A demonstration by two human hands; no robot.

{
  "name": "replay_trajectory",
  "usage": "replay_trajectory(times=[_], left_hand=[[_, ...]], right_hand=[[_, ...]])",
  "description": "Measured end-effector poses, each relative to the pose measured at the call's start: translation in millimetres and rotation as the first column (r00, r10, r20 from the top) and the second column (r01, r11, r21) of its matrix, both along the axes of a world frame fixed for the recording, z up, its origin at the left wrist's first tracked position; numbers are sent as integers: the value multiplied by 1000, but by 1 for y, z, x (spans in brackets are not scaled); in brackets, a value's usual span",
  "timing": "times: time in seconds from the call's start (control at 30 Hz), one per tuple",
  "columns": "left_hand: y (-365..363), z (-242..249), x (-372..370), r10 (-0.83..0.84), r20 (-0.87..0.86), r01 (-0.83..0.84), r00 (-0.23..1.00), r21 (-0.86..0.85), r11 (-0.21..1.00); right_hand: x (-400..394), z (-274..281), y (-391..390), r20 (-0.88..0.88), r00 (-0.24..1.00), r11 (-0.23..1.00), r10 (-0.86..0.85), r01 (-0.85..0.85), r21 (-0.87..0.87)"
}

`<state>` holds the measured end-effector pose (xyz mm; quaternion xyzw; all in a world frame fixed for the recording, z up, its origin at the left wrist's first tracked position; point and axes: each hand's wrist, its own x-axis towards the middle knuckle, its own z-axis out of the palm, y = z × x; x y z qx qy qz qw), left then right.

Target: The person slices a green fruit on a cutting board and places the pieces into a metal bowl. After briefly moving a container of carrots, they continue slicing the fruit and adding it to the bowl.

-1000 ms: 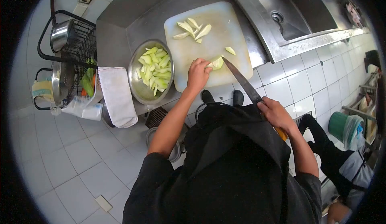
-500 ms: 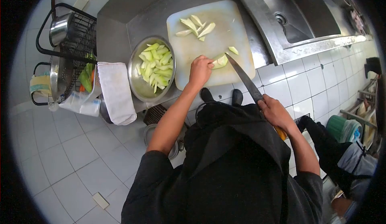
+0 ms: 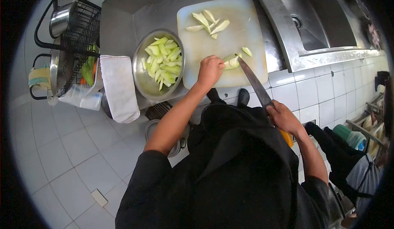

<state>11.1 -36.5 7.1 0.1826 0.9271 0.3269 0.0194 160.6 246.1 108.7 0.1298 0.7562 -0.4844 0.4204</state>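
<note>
My left hand is closed on the near end of a pale green vegetable piece, pressing it against the white cutting board. In my right hand is the handle of a large knife. Its blade slants up and left, with the tip at the right end of the vegetable piece. One loose slice lies just beyond the tip. Several pale wedges are heaped at the far side of the board. Left of the board, a metal bowl holds many cut green pieces.
A steel sink is at the upper right. A folded white towel hangs over the counter edge beside the bowl. Further left stands a black wire rack with a metal pot. Another person's dark-clothed legs show at the right.
The view has shifted slightly, moving the board and bowl to the right in the picture. My left hand still grips the vegetable piece, and the knife tip remains at its right end.
</note>
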Motion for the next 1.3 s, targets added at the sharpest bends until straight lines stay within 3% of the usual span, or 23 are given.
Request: replay_trajectory(times=[0.17, 0.47, 0.67, 1.3], left_hand=[[0, -4, -1, 26, 47, -27, 999, 33, 999], [-1, -5, 0, 34, 10, -35, 999, 25, 999], [-1, -3, 1, 37, 2, -37, 999, 20, 999], [-4, -7, 1, 57, 0, -57, 998, 23, 998]], right_hand=[[-2, -4, -2, -44, 999, 998, 11, -14, -64], [-5, -20, -8, 172, 978, 967, -122, 156, -202], [-4, -27, -7, 111, 992, 979, -57, 77, -187], [-10, -38, -18, 227, 970, 942, -86, 153, -299]])
